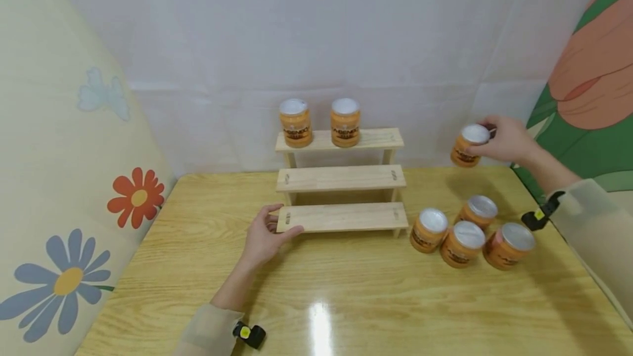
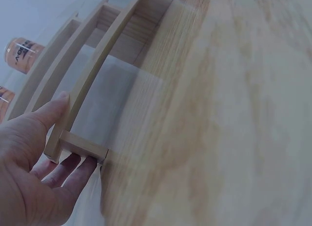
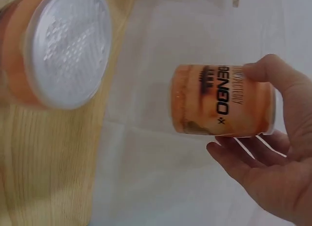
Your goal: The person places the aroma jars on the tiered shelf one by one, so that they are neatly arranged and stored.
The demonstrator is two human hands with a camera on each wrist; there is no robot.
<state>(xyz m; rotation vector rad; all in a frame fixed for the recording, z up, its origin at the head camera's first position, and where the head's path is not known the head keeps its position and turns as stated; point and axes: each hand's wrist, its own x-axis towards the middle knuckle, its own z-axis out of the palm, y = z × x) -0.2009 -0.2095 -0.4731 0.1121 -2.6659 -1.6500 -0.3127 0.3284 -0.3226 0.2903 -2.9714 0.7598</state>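
A three-step wooden shelf (image 1: 341, 178) stands at the back of the table. My left hand (image 1: 264, 238) grips the left end of its lowest step; in the left wrist view the thumb lies on the board (image 2: 92, 72) and the fingers reach round the end. Up in the air at the right, my right hand (image 1: 506, 139) holds an orange jar (image 1: 465, 153) with a white lid, thumb on one side and fingers on the other. Two like jars, one at the left (image 1: 296, 128) and one near the middle (image 1: 345, 128), stand on the top step.
Several more orange jars (image 1: 462, 249) are grouped on the wooden table (image 1: 346, 284), right of the shelf. A white cloth (image 1: 237, 43) hangs behind. Painted panels flank the table, flowers (image 1: 69, 282) on the left and green and pink (image 1: 593, 87) on the right.
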